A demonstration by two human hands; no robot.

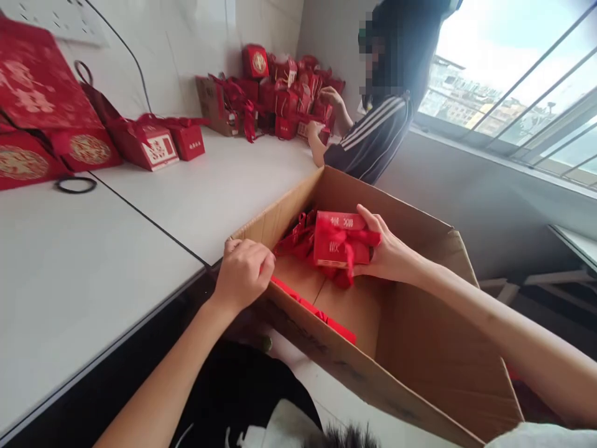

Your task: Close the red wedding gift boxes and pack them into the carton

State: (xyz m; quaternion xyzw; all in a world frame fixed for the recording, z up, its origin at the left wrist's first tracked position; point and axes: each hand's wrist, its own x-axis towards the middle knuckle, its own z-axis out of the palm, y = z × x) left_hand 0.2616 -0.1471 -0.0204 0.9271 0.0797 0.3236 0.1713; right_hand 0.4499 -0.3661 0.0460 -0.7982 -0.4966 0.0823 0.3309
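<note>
My right hand (pixel 380 252) grips a red gift box (pixel 338 249) tied with a red ribbon, holding it inside a large open cardboard box (pixel 420 336). Pale lettering shows on the gift box's upper face. With its fingers curled over the rim, my left hand (pixel 245 270) holds the near left corner of the cardboard box. Beneath and behind the held gift box lie other red boxes with ribbons (pixel 298 242), partly hidden. A further red item (pixel 321 314) rests along the near inner wall.
A white table (pixel 153 242) adjoins the cardboard box on the left. Red gift boxes (pixel 156 146) stand along its back, with a stack (pixel 284 102) in the far corner. A black ring (pixel 76 185) lies on it. A person (pixel 387 112) handles boxes at the stack, near the barred window.
</note>
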